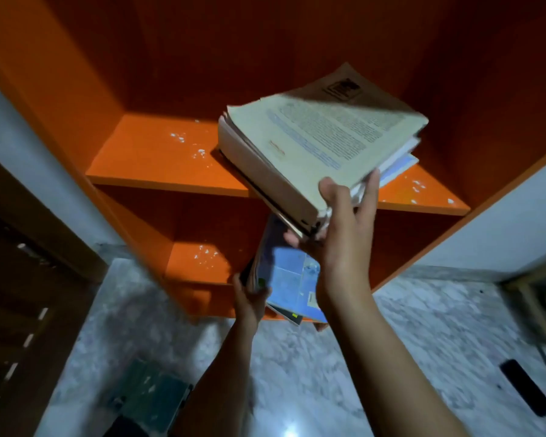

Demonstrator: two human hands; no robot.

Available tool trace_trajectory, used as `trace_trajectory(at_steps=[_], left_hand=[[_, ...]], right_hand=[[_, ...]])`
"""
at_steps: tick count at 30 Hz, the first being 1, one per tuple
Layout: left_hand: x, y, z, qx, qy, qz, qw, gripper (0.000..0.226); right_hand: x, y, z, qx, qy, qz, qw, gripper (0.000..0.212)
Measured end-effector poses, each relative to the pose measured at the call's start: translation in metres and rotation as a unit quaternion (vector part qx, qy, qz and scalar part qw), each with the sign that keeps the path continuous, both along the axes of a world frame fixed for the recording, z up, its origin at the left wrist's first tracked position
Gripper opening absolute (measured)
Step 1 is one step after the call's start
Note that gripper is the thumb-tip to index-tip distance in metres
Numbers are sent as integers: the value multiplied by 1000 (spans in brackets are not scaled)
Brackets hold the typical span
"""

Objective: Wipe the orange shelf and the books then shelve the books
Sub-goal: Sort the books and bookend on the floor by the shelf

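— Right forearm (401, 373) is closest to my view, left forearm (224, 373) beside it, both reaching up over the marble floor (423, 326). On that floor I see a dark green object (148, 395) at the lower left and a slim black object (525, 391) far right.

— And the hands?

— My left hand (249, 294) is the lower one. Its fingers curl round the edge of some blue-covered books (292, 279), held upright-ish in front of the lower compartment. My right hand (344, 228) is higher, gripping the near corner of a thick stack of books (312, 143), thumb on the pale top cover, fingers along the side.

— Where is that stack against the shelf?

— Tilted, near corner hanging out past the front edge, far end over the upper board of the orange shelf (145, 159). I cannot tell whether it touches the board. White specks (183, 138) dot both boards.
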State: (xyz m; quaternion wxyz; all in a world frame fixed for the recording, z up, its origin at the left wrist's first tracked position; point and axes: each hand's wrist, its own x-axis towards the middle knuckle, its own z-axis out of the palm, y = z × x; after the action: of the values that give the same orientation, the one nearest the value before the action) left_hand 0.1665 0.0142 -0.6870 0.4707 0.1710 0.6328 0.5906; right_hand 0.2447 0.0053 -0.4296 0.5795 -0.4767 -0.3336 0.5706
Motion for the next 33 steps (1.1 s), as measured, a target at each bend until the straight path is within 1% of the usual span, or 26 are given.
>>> trace_trajectory(at_steps=[1,3,5,7,9,12,15,17,21,27,30,33], left_hand=[[-3,-5,-1,-21,4,9,1000,54],[-8,-14,-5,-72,12,7,997,70],[-10,-26,7,-105,20,-13,994,76],[-12,-35,26,-95,45,-18,994,72],[-13,-39,39,-78,75,-15,994,67],[-15,-42,43,-57,108,-16,992,65],[-21,-48,50,-63,99,-36,992,63],[-24,-52,50,-71,106,-41,991,63],[-19,-60,69,-71,127,-32,989,59],[-20,-88,108,-84,157,-4,984,52],[-33,-116,129,-85,166,2,982,48],[-54,-154,157,-105,200,-4,974,43]], right_hand=[[10,-3,1,0,-22,0,1000,78],[25,-5,6,3,-55,32,998,84],[31,3,10,-5,-35,75,997,92],[31,14,14,-30,-2,100,995,99],[32,20,16,-27,15,104,994,101],[45,9,16,-1,5,96,995,93],[68,-6,16,40,-23,93,995,69],[78,-7,18,48,-16,112,992,60],[85,-2,21,45,-11,172,984,60],[89,-32,27,23,13,155,988,64],[91,-59,36,7,28,150,988,66],[84,-88,49,-17,31,148,988,66]])
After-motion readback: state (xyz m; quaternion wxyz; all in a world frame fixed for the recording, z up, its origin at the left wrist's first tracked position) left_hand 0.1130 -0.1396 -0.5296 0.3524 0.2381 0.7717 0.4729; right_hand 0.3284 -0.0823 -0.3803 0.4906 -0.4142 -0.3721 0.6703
